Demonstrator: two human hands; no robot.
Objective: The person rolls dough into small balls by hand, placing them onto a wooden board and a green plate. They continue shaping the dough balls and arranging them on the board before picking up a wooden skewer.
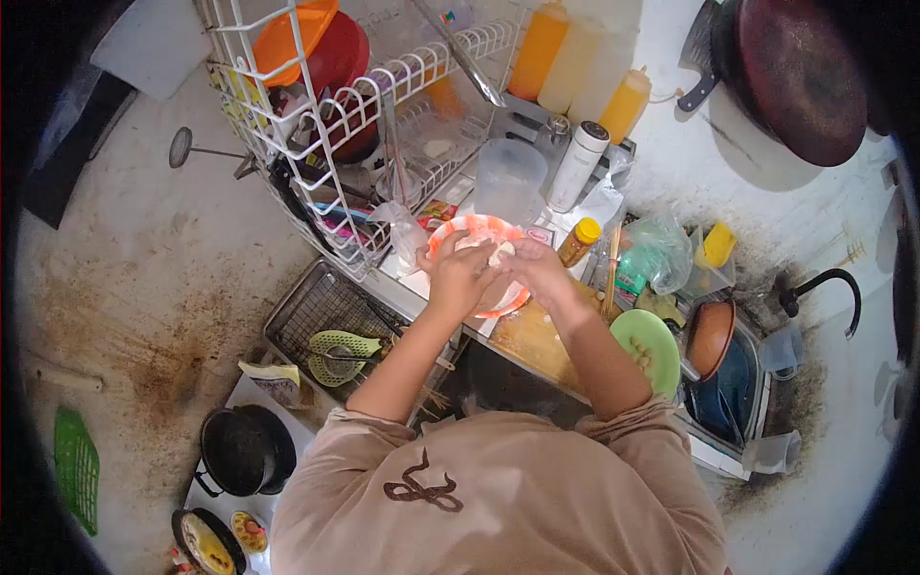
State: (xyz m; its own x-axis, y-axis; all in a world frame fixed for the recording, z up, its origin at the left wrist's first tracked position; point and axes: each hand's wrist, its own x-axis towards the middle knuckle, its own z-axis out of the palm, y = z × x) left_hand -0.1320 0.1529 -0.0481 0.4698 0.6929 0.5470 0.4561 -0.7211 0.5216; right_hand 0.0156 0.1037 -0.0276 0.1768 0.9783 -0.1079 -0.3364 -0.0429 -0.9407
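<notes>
Over an orange-and-white bowl [477,222], both hands meet around a small white lump of dough [501,251]. My left hand [458,268] reaches across the bowl's left side with bent fingers touching the lump. From the right, my right hand [540,267] pinches the same lump between thumb and fingers. Pale contents inside the bowl are mostly hidden by the hands. A wooden board [541,335] lies just in front of the bowl. On a green plate [637,328] by my right forearm sit several small pale balls.
Behind the bowl stand a clear plastic container [511,177], a white flask [579,165] and a yellow-capped jar [579,241]. A white wire rack [326,144] rises at the left. The sink [752,422] with a brown bowl [711,340] is at the right.
</notes>
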